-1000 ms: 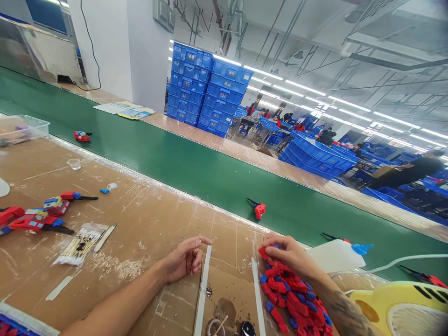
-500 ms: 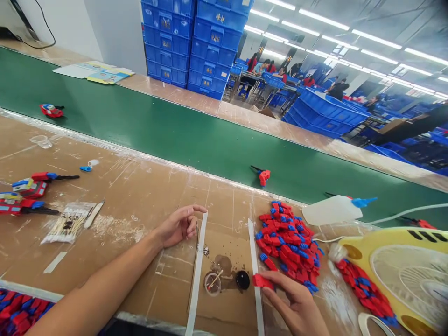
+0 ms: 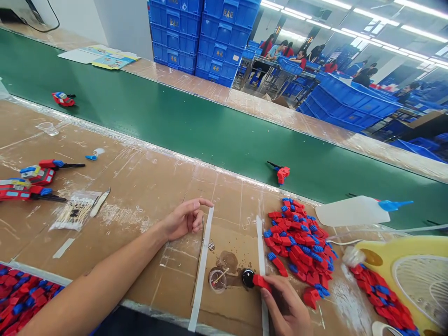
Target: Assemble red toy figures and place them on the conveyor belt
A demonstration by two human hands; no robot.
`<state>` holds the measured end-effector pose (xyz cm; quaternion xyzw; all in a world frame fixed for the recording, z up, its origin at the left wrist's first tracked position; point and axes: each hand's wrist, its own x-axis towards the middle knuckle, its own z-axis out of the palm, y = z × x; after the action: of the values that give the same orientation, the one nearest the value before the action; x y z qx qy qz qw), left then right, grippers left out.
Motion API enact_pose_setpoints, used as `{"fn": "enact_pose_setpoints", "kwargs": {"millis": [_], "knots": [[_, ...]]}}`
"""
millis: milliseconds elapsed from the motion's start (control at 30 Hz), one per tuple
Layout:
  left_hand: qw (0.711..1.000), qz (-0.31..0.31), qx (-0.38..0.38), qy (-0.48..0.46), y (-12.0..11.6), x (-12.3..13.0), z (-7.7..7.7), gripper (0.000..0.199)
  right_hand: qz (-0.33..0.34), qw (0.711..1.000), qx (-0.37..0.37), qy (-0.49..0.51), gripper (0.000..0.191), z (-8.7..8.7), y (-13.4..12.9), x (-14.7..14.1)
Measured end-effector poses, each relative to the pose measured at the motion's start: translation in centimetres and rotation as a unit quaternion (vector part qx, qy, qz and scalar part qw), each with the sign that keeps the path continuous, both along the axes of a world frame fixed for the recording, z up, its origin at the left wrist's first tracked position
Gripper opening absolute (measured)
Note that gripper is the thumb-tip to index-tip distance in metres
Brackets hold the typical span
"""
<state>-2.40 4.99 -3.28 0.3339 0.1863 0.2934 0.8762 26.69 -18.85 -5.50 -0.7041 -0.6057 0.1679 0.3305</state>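
My right hand [image 3: 285, 305] is at the bottom centre, pinching a small red plastic part [image 3: 262, 282] between its fingers. That part's end touches or nearly touches a round black object [image 3: 248, 277] on a cardboard sheet [image 3: 231, 298]. Beside the black object stands a small clear cup [image 3: 217, 280] with a stick in it. To the right of my right hand lies a heap of red and blue plastic parts [image 3: 299, 247]. My left hand [image 3: 185, 219] rests empty with curled fingers, next to a white strip [image 3: 205, 266]. A second white strip [image 3: 261, 247] lies under my right hand's reach.
A green conveyor belt [image 3: 196, 135] runs behind the cardboard-covered bench [image 3: 115, 186]. A white glue bottle [image 3: 352, 211] and a yellow fan [image 3: 420, 284] stand at right. Red-and-blue toys [image 3: 37, 175], cotton swabs [image 3: 75, 212] and another parts heap [image 3: 21, 298] lie at left. Blue crates [image 3: 196, 42] stack behind.
My right hand has moved left and down with the red part, bringing it to the black object. My left hand has barely moved. The view has shifted slightly.
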Motion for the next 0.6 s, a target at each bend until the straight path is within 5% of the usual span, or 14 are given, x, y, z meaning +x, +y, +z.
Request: {"fn": "enact_pose_setpoints", "kwargs": {"millis": [600], "knots": [[1.0,-0.008,0.01,-0.007,-0.12,0.09,-0.17,0.045,0.023,0.999,-0.002,-0.038,0.024,-0.87,-0.59,0.65]]}}
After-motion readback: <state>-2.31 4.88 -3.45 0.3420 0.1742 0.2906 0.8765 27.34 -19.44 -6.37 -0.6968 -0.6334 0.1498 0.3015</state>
